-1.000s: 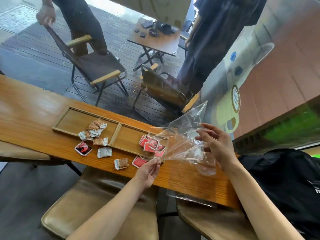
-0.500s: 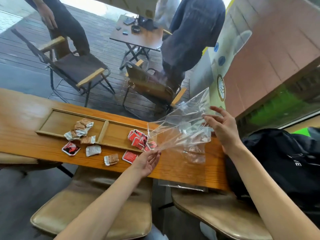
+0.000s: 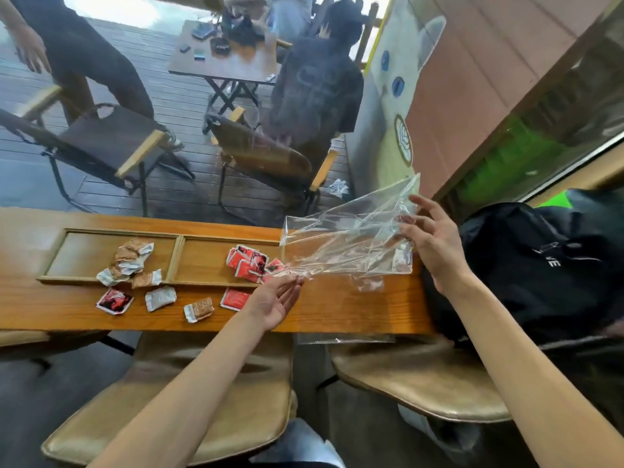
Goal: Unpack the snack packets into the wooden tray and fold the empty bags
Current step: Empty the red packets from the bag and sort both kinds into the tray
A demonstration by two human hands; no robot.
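An empty clear plastic bag point(image 3: 351, 238) is stretched in the air above the right end of the wooden counter point(image 3: 331, 312). My left hand point(image 3: 277, 298) pinches its lower left corner with the fingertips. My right hand point(image 3: 429, 241) holds its right end, fingers spread. The two-compartment wooden tray point(image 3: 179, 255) lies to the left. Brown and white packets point(image 3: 130, 261) fill its left compartment; red packets point(image 3: 250, 261) sit in the right one. Loose on the counter in front of the tray lie a red packet point(image 3: 114, 301), a white one point(image 3: 160, 298), a brown one point(image 3: 199, 309) and another red point(image 3: 235, 298).
A second clear bag point(image 3: 344, 338) hangs over the counter's near edge. A black backpack point(image 3: 540, 265) sits at the right end. Tan stools point(image 3: 418, 376) stand below me. Beyond the glass are folding chairs point(image 3: 111, 143), a small table point(image 3: 226, 62) and people.
The bag has been pulled out flatter and wider between my hands. My right hand moved right and up; my left hand kept its corner. The camera tilted, shifting the view.
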